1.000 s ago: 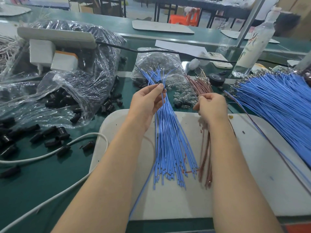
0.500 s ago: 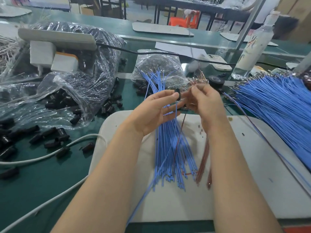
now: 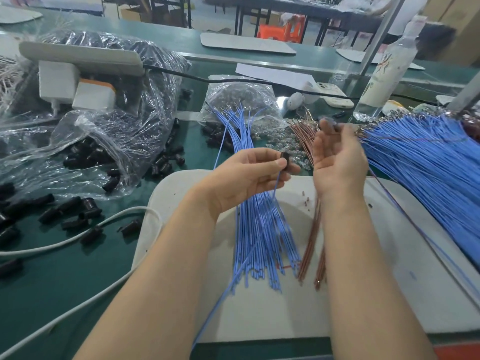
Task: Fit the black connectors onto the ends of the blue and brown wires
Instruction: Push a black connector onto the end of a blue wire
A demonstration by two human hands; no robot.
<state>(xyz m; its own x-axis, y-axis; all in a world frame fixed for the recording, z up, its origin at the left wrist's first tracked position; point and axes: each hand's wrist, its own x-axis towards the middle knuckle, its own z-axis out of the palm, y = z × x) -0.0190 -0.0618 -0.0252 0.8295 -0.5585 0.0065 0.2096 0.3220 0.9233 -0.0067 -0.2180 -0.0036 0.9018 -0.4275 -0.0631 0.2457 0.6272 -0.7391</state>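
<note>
My left hand (image 3: 246,178) pinches a black connector (image 3: 286,159) between thumb and forefinger. One blue wire (image 3: 233,279) hangs from the connector toward me. My right hand (image 3: 337,165) is raised palm-up just to the right. Its blurred fingertips pinch what looks like a thin brown wire (image 3: 389,137) running off over the big blue wire pile (image 3: 428,183). Under my hands a bundle of blue wires (image 3: 259,235) and a smaller bundle of brown wires (image 3: 311,242) lie on the white board (image 3: 259,313). Loose black connectors (image 3: 85,206) are scattered at the left.
A torn clear bag of black connectors (image 3: 109,131) fills the left of the green bench. A smaller bag of small parts (image 3: 241,102) lies behind the wires. A bottle (image 3: 384,71), a phone (image 3: 335,96) and a white cable (image 3: 78,237) are nearby.
My hands were together at the connector and have separated. The right hand swung up and right toward the big pile. The left hand kept the connector, with a blue wire hanging from it.
</note>
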